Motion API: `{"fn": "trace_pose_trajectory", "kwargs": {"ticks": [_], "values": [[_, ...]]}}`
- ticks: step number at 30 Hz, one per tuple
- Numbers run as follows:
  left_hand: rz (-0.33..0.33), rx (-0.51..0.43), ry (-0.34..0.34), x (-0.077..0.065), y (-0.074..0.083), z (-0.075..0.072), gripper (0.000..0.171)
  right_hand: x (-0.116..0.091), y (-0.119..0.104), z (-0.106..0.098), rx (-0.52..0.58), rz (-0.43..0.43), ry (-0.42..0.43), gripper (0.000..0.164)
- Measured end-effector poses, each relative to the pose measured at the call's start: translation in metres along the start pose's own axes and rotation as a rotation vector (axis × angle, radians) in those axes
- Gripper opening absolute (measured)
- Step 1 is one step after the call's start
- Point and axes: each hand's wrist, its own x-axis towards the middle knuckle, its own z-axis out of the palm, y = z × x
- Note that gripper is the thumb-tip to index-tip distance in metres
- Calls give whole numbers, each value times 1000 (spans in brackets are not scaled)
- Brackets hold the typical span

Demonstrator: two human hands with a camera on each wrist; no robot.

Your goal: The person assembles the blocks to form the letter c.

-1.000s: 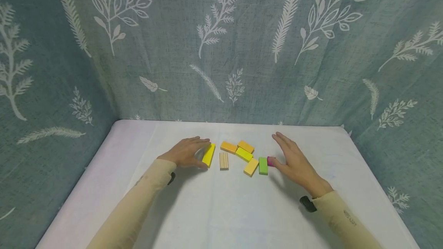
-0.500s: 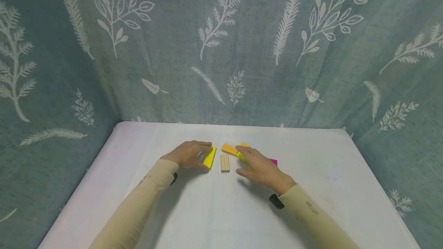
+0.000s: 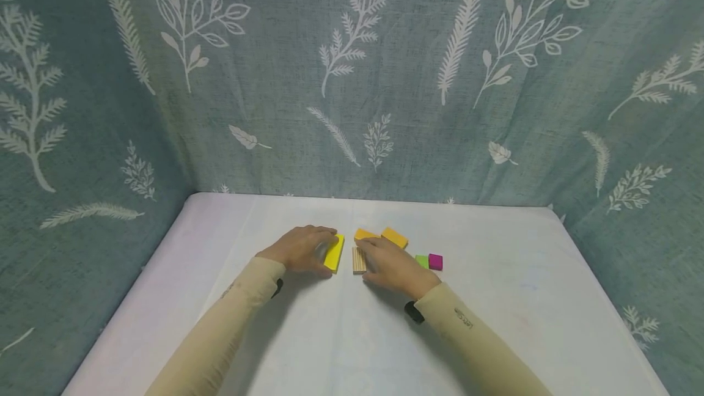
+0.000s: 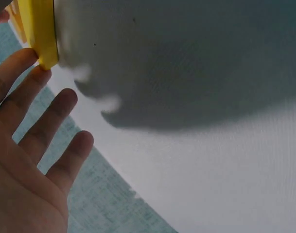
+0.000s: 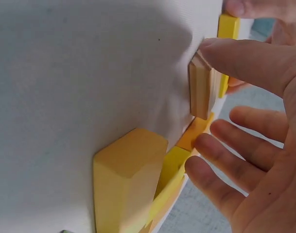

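Note:
Near the middle of the table, my left hand (image 3: 301, 250) pinches a long yellow block (image 3: 334, 254) by its two ends, thumb at the near end. In the left wrist view two fingertips touch the end of this yellow block (image 4: 38, 29), while the other fingers are spread off it. Just right of it lies a striped wooden block (image 3: 358, 260). My right hand (image 3: 396, 264) reaches over from the right, its thumb at the near end of the wooden block (image 5: 201, 92). Its other fingers are spread near the far end, not clearly touching it.
Behind my right hand are orange blocks (image 3: 395, 238). A green block (image 3: 421, 261) and a magenta block (image 3: 436, 261) sit to its right. Pale yellow (image 5: 126, 184) and bright yellow (image 5: 172, 167) blocks show beneath the right hand. A leaf-patterned curtain (image 3: 286, 157) borders the white table (image 3: 341, 347).
My right hand has moved left from beside the magenta block, over the other blocks, to the striped wooden block. The left hand stays at the yellow block.

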Motion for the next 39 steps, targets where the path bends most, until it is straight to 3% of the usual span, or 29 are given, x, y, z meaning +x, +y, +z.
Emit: {"fn": "trace_pose_trajectory", "kwargs": {"ticks": [6,15,21,26,39], "values": [[12,-12,55,-7,-1,5,72,5,-3,0,24,-33,4,66],[42,-54,86,-36,3,6,74,7,-8,6,48,30,-60,65],[39,-92,101,-57,8,13,73,8,-7,9,37,-50,-30,58],[43,-87,101,-71,12,21,73,4,-7,10,48,-48,-30,56],[17,-72,197,-86,14,25,74,2,-5,10,37,-98,66,51]]}}
